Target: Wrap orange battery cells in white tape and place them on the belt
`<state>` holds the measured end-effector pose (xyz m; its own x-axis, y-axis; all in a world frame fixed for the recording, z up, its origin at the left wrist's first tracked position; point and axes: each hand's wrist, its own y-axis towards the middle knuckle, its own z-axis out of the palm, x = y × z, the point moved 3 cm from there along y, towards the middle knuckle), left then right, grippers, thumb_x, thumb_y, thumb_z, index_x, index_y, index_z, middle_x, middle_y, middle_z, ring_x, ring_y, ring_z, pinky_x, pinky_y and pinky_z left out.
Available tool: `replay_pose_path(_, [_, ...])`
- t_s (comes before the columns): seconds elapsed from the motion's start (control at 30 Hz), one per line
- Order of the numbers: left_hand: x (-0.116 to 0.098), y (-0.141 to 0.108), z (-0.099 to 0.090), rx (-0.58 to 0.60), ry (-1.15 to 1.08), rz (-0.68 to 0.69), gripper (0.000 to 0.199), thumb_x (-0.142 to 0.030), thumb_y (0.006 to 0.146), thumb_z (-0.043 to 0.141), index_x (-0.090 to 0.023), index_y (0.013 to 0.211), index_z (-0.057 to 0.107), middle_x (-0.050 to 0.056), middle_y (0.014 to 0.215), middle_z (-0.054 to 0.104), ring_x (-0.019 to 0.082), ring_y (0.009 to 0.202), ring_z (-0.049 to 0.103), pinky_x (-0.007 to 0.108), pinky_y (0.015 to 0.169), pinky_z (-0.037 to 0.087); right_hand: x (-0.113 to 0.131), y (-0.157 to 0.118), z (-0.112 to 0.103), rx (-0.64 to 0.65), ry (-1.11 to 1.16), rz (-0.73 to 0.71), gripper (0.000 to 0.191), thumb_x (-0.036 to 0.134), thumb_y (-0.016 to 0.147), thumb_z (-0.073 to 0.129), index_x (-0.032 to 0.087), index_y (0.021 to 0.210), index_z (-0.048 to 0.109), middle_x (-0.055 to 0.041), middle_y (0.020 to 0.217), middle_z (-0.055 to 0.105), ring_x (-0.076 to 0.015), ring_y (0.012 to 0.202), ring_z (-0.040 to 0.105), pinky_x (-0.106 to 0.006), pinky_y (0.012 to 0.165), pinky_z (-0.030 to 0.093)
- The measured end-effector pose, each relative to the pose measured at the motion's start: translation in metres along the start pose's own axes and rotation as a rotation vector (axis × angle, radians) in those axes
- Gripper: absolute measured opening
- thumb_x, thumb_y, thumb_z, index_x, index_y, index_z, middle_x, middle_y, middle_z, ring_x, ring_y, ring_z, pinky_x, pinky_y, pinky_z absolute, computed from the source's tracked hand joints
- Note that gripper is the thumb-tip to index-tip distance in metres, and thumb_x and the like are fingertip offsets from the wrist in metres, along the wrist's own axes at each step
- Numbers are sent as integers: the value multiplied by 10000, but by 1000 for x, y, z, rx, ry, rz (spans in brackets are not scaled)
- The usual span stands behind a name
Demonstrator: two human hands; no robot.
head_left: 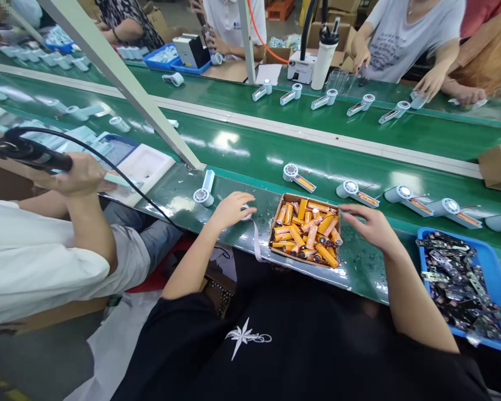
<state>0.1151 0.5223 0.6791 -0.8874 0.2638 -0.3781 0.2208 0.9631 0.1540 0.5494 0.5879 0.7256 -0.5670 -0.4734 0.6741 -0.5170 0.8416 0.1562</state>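
Your shiny green table (367, 267) holds a brown cardboard box (292, 199), right in front of you, with straight sides. Your right hand (367, 224) is open and loose by the box's right side. Your left hand (232, 210) bends over a roll of white tape (246, 211); I can't tell if it is gripping it. The thin, flat loose end (256, 243) runs down toward you. Smooth orange batteries (298, 236), round like little tubes, fill the box, pointing every way.
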Motion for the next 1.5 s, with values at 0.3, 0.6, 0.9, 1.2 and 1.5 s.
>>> replay_pose_path(0.3, [-78, -64, -19, -363, 84, 269, 124, -280, 998, 654, -183, 1034, 721, 116, 1213, 736, 340, 1461, 485, 535, 1143, 541, 93, -59, 37, -166, 360, 89, 409, 440, 958, 725, 282, 1334, 694, -129, 1427, 668, -182, 745, 734, -334, 648, 622])
replay_pose_path(0.6, [-100, -62, -34, -277, 65, 423, 180, -251, 1013, 571, -192, 1140, 684, 116, 1112, 753, 294, 1164, 662, 457, 968, 608, 168, -62, 102, 677, 378, -188, 336, 410, 1048, 627, 201, 833, 780, -14, 711, 749, -146, 603, 678, -240, 622, 480])
replay_pose_path(0.9, [-84, -83, -18, -329, -14, 316, 250, -142, 974, 513, -192, 1102, 721, 134, 1095, 739, 281, 1075, 675, 494, 966, 601, 111, -22, 46, 354, -404, -301, 365, 166, 983, 605, 263, 1297, 763, -106, 1433, 679, -344, 1241, 624, -516, 1055, 526])
replay_pose_path(1.2, [-129, -68, -22, -345, -24, 529, 215, -80, 980, 516, -156, 1062, 700, 125, 1081, 745, 248, 1036, 675, 429, 940, 609, 83, 3, 37, -11, 356, -114, 351, 463, 1014, 648, 272, 1309, 631, -56, 1087, 765, -232, 986, 719, -421, 916, 600])
replay_pose_path(1.5, [-162, -60, -21, -120, 66, 553, 260, -134, 1028, 571, -202, 1243, 699, 92, 1160, 756, 240, 1091, 683, 400, 951, 585, 118, -31, 53, -498, 717, -22, 251, 407, 843, 875, 273, 964, 700, -64, 1123, 792, -301, 1165, 739, -540, 1064, 603])
